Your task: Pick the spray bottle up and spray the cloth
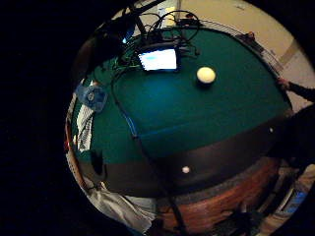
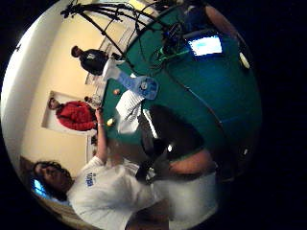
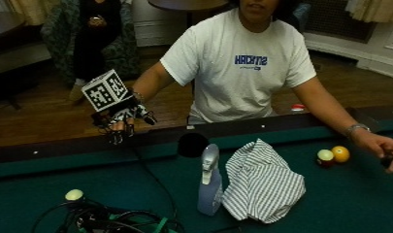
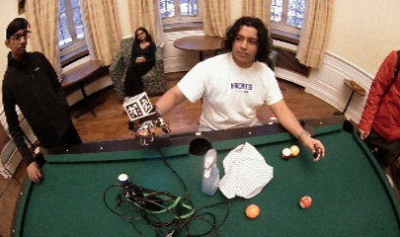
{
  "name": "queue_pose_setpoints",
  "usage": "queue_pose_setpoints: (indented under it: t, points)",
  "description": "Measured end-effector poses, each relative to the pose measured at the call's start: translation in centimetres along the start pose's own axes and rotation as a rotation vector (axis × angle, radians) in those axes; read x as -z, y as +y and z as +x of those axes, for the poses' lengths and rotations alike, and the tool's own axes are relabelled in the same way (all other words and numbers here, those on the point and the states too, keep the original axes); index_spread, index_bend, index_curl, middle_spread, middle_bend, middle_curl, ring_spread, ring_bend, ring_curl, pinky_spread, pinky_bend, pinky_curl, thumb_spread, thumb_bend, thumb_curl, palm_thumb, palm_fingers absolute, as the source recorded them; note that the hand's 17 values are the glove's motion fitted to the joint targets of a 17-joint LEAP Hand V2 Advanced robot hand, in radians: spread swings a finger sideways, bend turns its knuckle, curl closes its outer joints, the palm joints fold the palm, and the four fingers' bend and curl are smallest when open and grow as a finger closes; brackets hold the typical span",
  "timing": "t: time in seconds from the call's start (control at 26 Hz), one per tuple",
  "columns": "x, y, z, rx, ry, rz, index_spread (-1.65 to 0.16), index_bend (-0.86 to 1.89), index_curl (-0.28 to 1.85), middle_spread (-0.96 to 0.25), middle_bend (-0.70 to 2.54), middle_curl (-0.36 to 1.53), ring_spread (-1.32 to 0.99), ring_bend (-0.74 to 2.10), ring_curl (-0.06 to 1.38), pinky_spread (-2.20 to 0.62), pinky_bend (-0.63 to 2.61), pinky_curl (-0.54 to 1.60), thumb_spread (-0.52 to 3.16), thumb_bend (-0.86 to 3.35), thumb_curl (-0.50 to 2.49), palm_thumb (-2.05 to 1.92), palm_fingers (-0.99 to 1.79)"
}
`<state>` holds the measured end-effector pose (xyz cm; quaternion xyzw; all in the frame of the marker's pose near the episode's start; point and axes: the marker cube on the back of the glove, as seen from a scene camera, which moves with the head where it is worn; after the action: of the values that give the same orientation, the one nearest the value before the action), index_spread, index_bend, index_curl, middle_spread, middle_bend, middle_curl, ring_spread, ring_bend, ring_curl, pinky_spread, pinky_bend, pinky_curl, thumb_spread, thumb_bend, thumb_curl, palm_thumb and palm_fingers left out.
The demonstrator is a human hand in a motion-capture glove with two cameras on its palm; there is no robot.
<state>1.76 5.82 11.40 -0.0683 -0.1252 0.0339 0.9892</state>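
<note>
So, the black-gloved right hand (image 3: 122, 121) hangs in the air above the dark rail (image 3: 47, 150) of the pool table, fingers dangling down, relaxed and apart, nothing in them. It sits over the edge on the person's side, and its palm views take in the whole table from above, so it is up high and not yet reaching.

Out from the hand, on the green felt (image 3: 351, 199) just beyond a side pocket (image 3: 193, 144), stands the pale translucent plastic spray bottle (image 3: 210, 182) with its light trigger head, upright and untouched. It is near the glove but clearly apart from it. Right beside the bottle, on the far side from the glove and about touching its base, lies the white cloth with thin dark stripes (image 3: 264, 182), crumpled in a loose heap.

Further along, the person's bare left hand (image 3: 384, 151) rests at the felt near a yellow billiard ball (image 3: 340, 154) and a dark-and-white one (image 3: 325, 158). A white ball (image 3: 74, 194) and a tangle of black and green cables (image 3: 118, 221) lie on the opposite side of the bottle.

By my reading, nothing of the task is done. Bottle not picked up, cloth showing no sign of spray that I can make out. Left to do: the reach to the bottle, the grasp, the lift, aiming the nozzle at the cloth, and the squeeze.
</note>
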Motion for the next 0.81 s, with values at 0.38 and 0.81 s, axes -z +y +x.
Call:
queue_pose_setpoints:
  t: [0.38, 0.81]
  points:
    - [-3.1, -0.5, -2.6, 0.029, -0.307, -0.043, -0.41, 0.14, 0.28, -0.09, 0.18, 0.26, -0.1, 0.36, 0.28, 0.15, 0.38, 0.31, 1.16, 0.04, 0.28, 0.5, 0.5]
    - [-5.8, -2.3, -5.4, 0.043, -0.558, -0.112, -0.4, 0.13, 0.27, -0.1, 0.2, 0.3, -0.11, 0.4, 0.31, 0.12, 0.36, 0.32, 1.13, 0.05, 0.33, 0.65, 0.57]
